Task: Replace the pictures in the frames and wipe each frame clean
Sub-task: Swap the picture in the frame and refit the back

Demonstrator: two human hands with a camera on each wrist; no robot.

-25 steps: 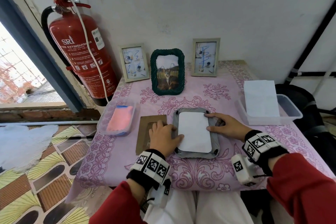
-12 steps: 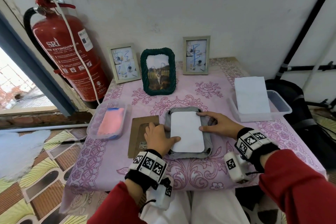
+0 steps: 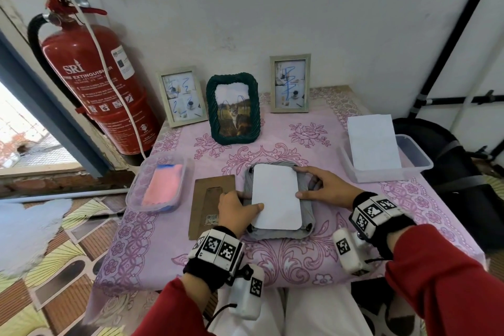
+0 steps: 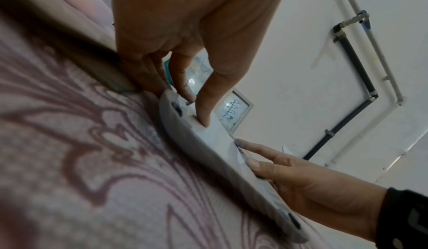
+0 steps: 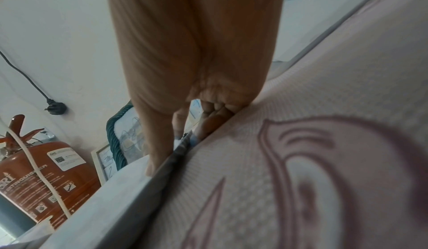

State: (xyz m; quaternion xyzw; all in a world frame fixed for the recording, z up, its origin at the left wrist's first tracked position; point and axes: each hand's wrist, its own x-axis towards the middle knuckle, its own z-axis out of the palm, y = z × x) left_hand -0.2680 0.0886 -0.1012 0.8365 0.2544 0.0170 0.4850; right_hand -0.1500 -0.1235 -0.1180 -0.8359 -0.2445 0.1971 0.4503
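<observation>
Both grips are working on the grey frame, which is lying face down at the front middle of the desk. Left hand is resting at the frame's left edge, thumb stretched flat onto the white picture sheet, fingers bent down against the rim. Right hand is lying spread on the right side, forefinger and thumb pressing the sheet's right edge. Since a second ago the hands and sheet are staying much as they were; only the head camera is shifting. That suggests the new picture is being seated squarely, not yet closed in. Its brown backing board is lying just beside the frame on the left, probably going on next, with wiping after.
</observation>
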